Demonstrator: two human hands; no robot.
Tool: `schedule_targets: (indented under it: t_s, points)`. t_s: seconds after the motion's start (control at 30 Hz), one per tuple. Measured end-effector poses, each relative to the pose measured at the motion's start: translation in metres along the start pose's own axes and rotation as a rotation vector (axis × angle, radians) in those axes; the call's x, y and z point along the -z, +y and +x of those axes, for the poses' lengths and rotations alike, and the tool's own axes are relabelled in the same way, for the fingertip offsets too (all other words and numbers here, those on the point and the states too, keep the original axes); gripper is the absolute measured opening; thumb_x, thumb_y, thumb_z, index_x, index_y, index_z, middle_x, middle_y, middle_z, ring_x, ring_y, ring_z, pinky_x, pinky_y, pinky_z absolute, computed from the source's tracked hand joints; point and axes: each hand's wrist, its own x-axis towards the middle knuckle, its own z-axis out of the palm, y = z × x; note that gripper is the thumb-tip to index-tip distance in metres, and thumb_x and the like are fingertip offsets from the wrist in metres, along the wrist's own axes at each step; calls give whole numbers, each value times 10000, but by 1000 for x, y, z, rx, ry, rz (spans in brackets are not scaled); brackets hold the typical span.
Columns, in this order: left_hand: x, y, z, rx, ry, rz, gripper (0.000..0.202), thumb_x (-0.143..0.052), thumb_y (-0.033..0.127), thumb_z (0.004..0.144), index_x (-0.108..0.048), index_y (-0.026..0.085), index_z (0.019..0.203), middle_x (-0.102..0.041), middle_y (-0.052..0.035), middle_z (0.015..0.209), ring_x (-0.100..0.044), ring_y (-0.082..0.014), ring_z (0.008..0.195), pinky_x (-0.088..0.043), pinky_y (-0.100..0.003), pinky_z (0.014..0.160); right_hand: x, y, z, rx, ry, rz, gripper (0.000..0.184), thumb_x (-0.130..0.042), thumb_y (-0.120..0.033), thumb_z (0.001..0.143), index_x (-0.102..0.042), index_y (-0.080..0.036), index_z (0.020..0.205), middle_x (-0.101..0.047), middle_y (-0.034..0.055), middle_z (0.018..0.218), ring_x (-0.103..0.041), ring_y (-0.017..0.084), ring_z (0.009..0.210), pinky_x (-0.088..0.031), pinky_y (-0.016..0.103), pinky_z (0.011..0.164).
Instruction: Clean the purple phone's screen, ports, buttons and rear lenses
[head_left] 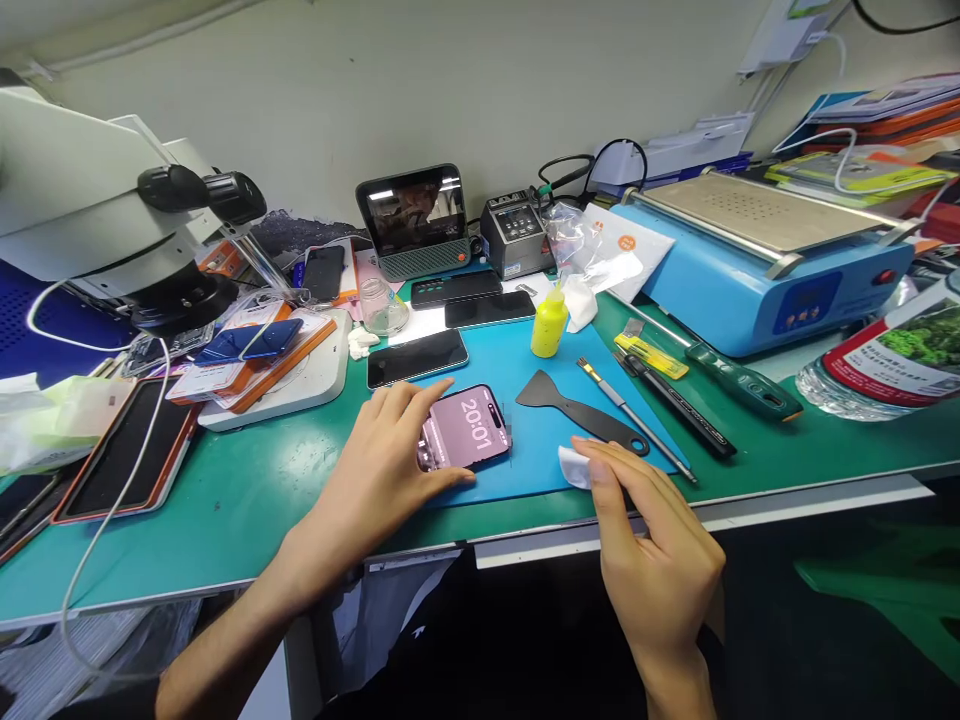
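Observation:
My left hand (pixel 381 455) grips a smartphone (pixel 471 432) by its long edges, thumb on the near side and fingers on the far side. Its lit pinkish screen reads 20:01, and it lies on a blue mat (pixel 517 485). Folded white wipe (pixel 574 468) sits pinched between the thumb and fingers of my right hand (pixel 652 535), just above the mat's front edge and right of the phone. Between my hands and farther back lie a black plastic scraper (pixel 570 408) and a metal brush-tipped pen (pixel 634 415). Behind the phone is another dark-screened phone (pixel 418 358).
A yellow squeeze bottle (pixel 550 325) stands at the mat's back. To the right are a black cutter (pixel 682 408), a green-handled screwdriver (pixel 742 383), a blue heating plate machine (pixel 795 285) and a water bottle (pixel 892 350). A microscope (pixel 97 220) overhangs the left side, above stacked phones.

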Motion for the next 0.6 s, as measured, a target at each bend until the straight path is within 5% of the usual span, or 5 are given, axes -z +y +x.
schedule_targets:
  t_s: [0.27,0.43,0.6]
  points:
    - [8,0,-1,16,-84,-158,1075,-914,400,947,-297,331,1825,-675,-147,1608,-617,-416,1481,-457,-632,1274,-2,0,1,26,-3,-13,213,-748,-65,1068,-855,-195,1199,-887,27,1153,-847,180,1130,-641,316,1140]
    - [37,-13,-4,123,-310,-373,1216,-889,561,959,-78,459,1859,-579,-78,1772,-532,-413,1643,-409,-618,1344,-2,1,0,19,-7,-10,235,-742,-67,1068,-851,-229,1199,-888,10,1148,-853,204,1118,-659,364,1120]
    - [48,-22,-10,186,-316,-319,1229,-896,642,930,-109,468,1858,-545,-81,1796,-464,-431,1692,-364,-651,1380,-3,2,0,30,-1,2,246,-756,-51,1055,-857,-226,1196,-888,16,1149,-849,206,1110,-648,373,1127]
